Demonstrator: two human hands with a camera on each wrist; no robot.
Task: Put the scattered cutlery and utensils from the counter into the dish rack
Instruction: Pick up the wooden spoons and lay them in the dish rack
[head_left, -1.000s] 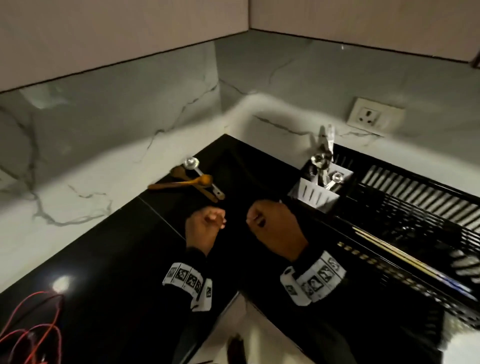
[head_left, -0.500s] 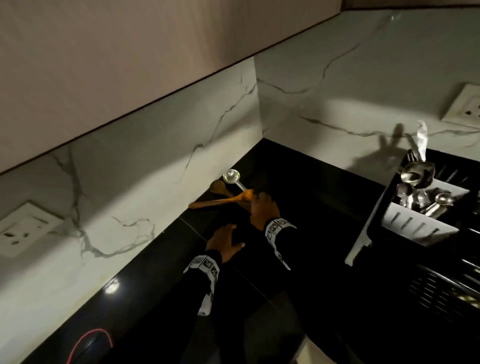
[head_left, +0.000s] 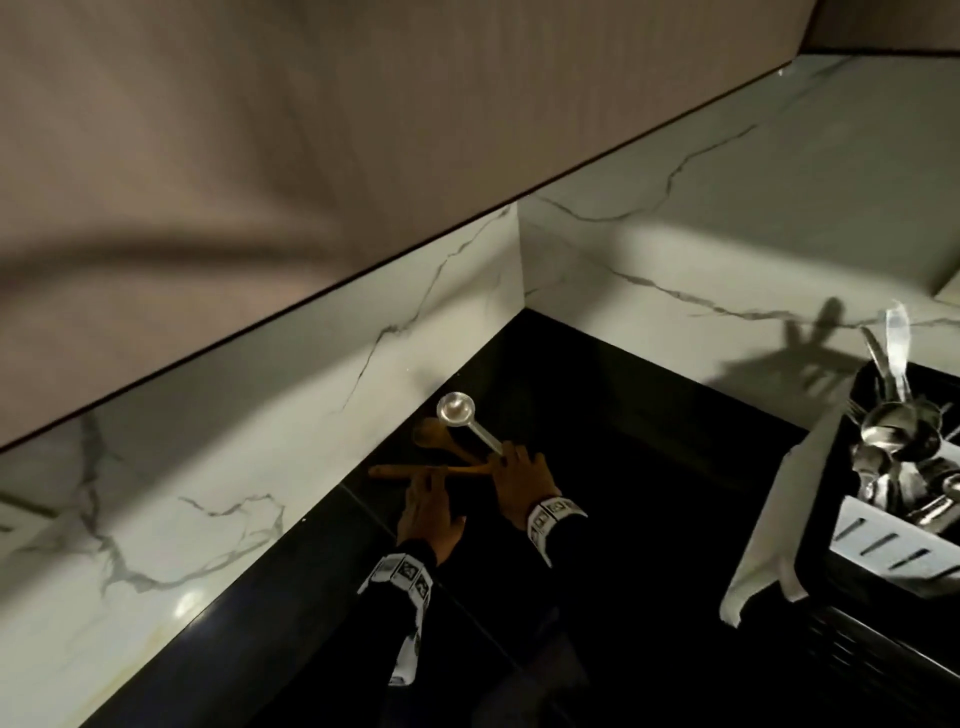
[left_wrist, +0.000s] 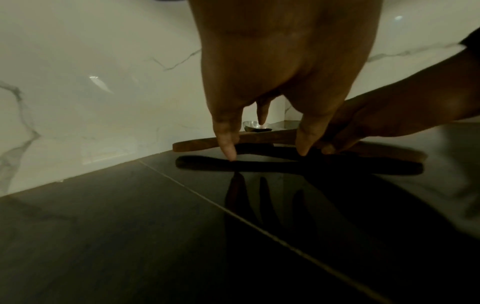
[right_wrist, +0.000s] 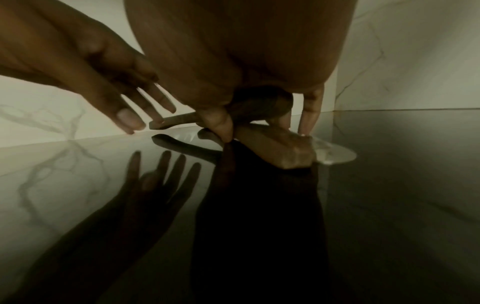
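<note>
Black counter (head_left: 649, 519) corner: right hand (head_left: 519, 480) fingers round wooden spoon (head_left: 415, 471), left hand (head_left: 428, 512) fingers straight.

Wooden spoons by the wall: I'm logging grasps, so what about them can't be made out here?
- Head view: right hand covers where the wooden spoons and metal ladle cross.
- Right wrist view: palm hides the fingers' hold.
- Left wrist view: left hand blocks the spoon bowls.
</note>
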